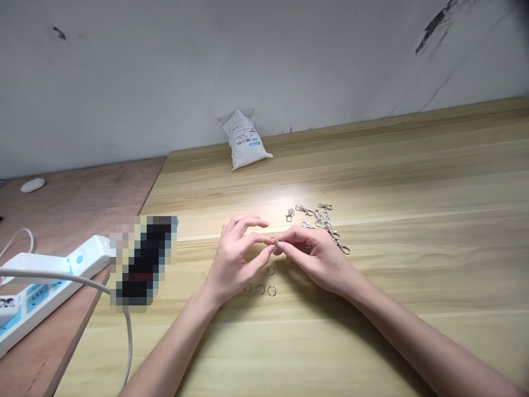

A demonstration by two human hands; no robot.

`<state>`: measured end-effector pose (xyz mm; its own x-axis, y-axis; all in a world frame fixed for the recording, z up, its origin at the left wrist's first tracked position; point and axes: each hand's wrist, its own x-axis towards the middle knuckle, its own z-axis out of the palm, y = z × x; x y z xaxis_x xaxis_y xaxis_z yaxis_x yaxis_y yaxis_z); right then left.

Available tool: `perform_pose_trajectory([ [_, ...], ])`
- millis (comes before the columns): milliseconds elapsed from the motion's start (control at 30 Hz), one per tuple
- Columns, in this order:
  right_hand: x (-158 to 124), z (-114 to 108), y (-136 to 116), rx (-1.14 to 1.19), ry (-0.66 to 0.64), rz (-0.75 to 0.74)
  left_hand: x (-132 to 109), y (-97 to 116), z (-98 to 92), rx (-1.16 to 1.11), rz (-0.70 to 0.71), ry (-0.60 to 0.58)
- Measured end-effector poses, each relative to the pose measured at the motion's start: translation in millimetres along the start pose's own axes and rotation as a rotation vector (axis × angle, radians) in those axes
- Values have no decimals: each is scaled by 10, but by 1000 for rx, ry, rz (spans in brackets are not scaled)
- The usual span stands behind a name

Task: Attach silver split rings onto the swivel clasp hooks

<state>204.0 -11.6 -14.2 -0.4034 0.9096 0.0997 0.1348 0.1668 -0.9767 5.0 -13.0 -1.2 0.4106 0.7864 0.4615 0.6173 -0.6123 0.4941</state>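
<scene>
A small metal piece (273, 241) is held just above the desk (392, 198), between the fingertips of the left hand (242, 251) and the right hand (320, 256). On both sides the grip is closed on it, thumb against forefinger; the left hand's other fingers are lifted and loosely curled. Most of the piece is covered, so whether ring, clasp or both is pinched cannot be made out. Judged by look: very light, stiff, hardly fragile, rather slippery at the fingertips; best taken at the rim or edge, with fingertips only. Below the hands, loose rings (271, 295) are noted lying flat near the left wrist, round, thin, silvery. Beyond and beside the right hand, swivel clasps (343, 247) are scattered, some touching: elongated, shiny, with looped ends; better lifted by the body than by the moving hook. Desk top smooth and wood-grained, pale yellow-brown, with a soft glare. Near the wall (157, 77), a crumpled white packet (247, 144) is seen, thin-skinned and creased, printed with a label. At far left, a white power strip (88, 251), hard and glossy, is rested on a duller reddish-brown board (119, 187).
</scene>
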Motion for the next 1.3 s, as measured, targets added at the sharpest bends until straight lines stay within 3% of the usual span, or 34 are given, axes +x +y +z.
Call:
perform_pose_trajectory([
  [133,-4,-1,-12,10,11,9,10,18,-17,77,75,25],
  [400,29,-49,-43,233,2,58,24,90,-23,-78,94,-43],
  [800,-22,12,12,-70,43,-52,-3,32,18,-9,-21,-36],
  [1133,25,-2,-23,157,27,67,7,18,17,-69,83,-81],
  [1300,18,-53,-3,-83,100,8,-11,-24,34,-29,46,-77],
])
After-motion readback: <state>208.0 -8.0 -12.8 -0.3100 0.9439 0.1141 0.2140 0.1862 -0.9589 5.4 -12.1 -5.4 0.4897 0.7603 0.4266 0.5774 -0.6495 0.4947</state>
